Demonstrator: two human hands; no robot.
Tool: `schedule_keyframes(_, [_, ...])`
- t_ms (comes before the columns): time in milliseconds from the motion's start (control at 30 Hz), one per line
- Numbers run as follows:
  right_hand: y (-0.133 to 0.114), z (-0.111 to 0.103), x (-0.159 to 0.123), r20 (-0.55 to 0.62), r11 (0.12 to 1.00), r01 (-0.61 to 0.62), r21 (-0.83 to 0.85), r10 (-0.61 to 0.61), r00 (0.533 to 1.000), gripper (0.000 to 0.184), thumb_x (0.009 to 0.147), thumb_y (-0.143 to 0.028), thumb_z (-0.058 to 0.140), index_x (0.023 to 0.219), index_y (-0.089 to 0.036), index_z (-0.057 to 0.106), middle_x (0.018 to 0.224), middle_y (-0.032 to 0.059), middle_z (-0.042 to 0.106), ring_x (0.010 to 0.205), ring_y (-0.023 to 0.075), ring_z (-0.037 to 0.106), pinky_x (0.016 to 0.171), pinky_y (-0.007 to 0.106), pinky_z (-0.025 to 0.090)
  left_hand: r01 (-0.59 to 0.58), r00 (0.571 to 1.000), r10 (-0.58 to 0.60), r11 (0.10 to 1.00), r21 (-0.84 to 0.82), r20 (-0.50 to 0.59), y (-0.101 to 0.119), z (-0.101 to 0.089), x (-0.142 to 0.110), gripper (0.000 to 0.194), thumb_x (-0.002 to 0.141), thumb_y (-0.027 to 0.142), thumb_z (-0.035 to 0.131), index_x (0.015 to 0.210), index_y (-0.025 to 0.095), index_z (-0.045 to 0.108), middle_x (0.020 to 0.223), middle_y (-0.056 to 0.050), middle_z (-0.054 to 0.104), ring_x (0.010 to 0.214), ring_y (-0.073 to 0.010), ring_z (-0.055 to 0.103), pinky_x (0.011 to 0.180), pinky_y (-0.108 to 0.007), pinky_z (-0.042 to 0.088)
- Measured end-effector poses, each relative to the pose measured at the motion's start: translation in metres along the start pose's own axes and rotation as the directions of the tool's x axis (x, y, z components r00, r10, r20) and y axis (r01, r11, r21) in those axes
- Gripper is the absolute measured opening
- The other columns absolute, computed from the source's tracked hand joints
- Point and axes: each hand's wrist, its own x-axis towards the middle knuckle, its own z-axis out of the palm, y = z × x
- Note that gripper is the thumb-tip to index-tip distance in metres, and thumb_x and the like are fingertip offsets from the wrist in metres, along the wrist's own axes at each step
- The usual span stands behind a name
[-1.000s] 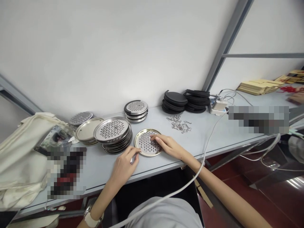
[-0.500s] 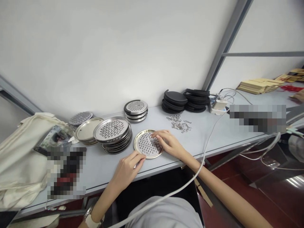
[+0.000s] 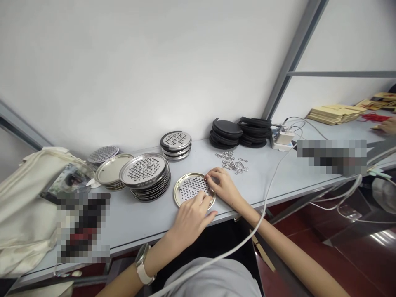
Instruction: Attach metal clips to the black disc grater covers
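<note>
Metal disc [image 3: 191,187] flat, patterned side up

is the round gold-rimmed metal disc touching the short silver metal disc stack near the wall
Apart. The head view shows grey tabletop between the gold-rimmed disc and the short silver stack.

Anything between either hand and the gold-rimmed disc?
Nothing visible. The right hand is at the right edge of the gold-rimmed disc, the left hand over its near edge. The white cable crosses the right forearm, clear of the disc.
</note>
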Motion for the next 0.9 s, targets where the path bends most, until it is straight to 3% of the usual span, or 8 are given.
schedule_keyframes(100, [-0.002,0.001,-0.001,0.004,1.0,0.01,-0.004,-0.01,1.0,0.021,0.092,-0.024,0.049,0.083,-0.018,0.067,0.095,0.0087,0.063,0.093,0.0233,0.055,0.09,0.041,0.041,0.072,0.997,-0.072,0.997,0.009,-0.014,-0.011,-0.003,-0.002,0.032,0.087,0.041,0.058,0.111,0.02,0.052,0.101,-0.005,0.059,0.084,-0.0208,0.062,0.067,-0.03,0.046])
schedule_keyframes(233, [-0.005,0.002,0.0,0.006,1.0,0.024,0.006,-0.024,1.0,0.024,0.093,-0.024,0.048,0.081,-0.017,0.068,0.099,0.0108,0.063,0.096,0.0248,0.055,0.092,0.043,0.042,0.13,0.991,-0.13,0.991,0.032,0.009,-0.03,-0.009,-0.003,0.064,0.073,0.061,0.066,0.12,0.02,0.049,0.114,-0.009,0.058,0.086,-0.0248,0.064,0.062,-0.03,0.046])
schedule_keyframes(333, [-0.005,0.001,0.001,0.031,0.997,0.02,0.076,-0.022,0.999,0.025,0.093,-0.026,0.048,0.081,-0.017,0.068,0.099,0.0108,0.062,0.097,0.0239,0.057,0.091,0.042,0.044,0.142,0.989,-0.144,0.987,0.076,0.017,-0.038,-0.011,0.0,0.08,0.066,0.072,0.063,0.125,0.02,0.047,0.124,-0.015,0.053,0.082,-0.0251,0.065,0.063,-0.03,0.046])
schedule_keyframes(467, [-0.002,0.0,0.003,0.061,0.983,-0.019,0.181,0.008,0.998,0.022,0.092,-0.026,0.05,0.087,-0.017,0.069,0.096,0.0094,0.063,0.093,0.0216,0.06,0.09,0.039,0.047,0.101,0.994,-0.103,0.988,0.114,0.019,-0.043,-0.01,0.007,0.094,0.064,0.079,0.058,0.134,0.018,0.04,0.131,-0.018,0.048,0.092,-0.0288,0.064,0.071,-0.032,0.048])
schedule_keyframes(700, [0.004,0.001,0.003,0.081,0.972,-0.055,0.227,0.038,0.996,0.02,0.088,-0.016,0.05,0.091,-0.017,0.07,0.099,0.0089,0.061,0.097,0.021,0.06,0.095,0.039,0.045,-0.061,0.996,0.057,0.995,0.073,0.065,-0.052,-0.012,0.023,0.103,0.064,0.081,0.056,0.141,0.016,0.034,0.137,-0.019,0.044,0.121,-0.037,0.048,0.097,-0.046,0.042])
schedule_keyframes(900, [0.009,0.002,0.002,0.102,0.965,-0.035,0.261,0.008,0.995,0.02,0.085,-0.013,0.052,0.096,-0.019,0.068,0.101,0.008,0.059,0.1,0.021,0.058,0.098,0.041,0.044,-0.099,0.994,0.1,0.995,-0.009,0.042,-0.055,-0.008,0.031,0.1,0.066,0.079,0.057,0.14,0.015,0.035,0.135,-0.018,0.047,0.124,-0.0346,0.044,0.104,-0.049,0.036])
